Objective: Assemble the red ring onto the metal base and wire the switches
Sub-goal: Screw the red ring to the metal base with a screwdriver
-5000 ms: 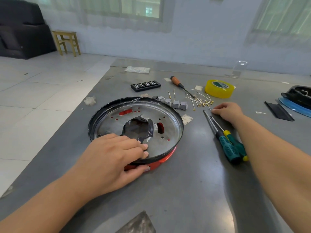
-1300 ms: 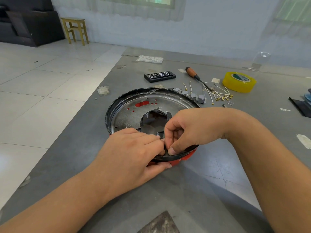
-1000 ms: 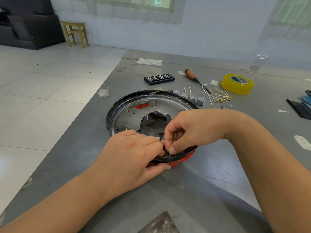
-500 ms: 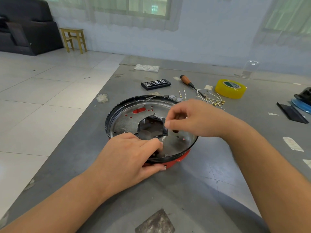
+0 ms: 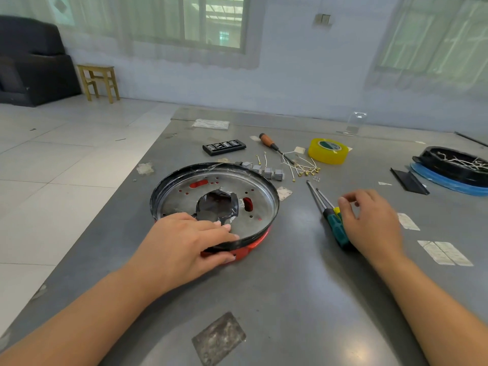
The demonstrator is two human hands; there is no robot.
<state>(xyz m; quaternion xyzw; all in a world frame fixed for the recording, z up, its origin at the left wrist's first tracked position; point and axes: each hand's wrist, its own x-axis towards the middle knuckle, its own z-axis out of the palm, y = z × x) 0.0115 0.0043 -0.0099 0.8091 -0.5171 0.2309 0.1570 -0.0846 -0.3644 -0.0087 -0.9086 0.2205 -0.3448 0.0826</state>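
Note:
The round metal base (image 5: 261, 200) with a black rim lies on the grey table, and the red ring (image 5: 253, 247) shows under its near edge. My left hand (image 5: 184, 244) grips that near edge, fingers on the plate and thumb against the red ring. My right hand (image 5: 369, 223) hovers over the handles of the two green screwdrivers (image 5: 334, 220), fingers loosely curled and holding nothing. A row of small grey switches (image 5: 266, 171) and short wires with brass terminals (image 5: 303, 169) lie just beyond the base.
An orange-handled screwdriver (image 5: 269, 142), a black bit case (image 5: 224, 147) and a yellow tape roll (image 5: 327, 151) lie further back. A black dish on a blue ring (image 5: 456, 167) and a black strip (image 5: 409, 180) are at the right. The table's left edge runs close to the base.
My right hand left the base's rim and moved right to the green screwdrivers. My left hand stays on the base's near edge.

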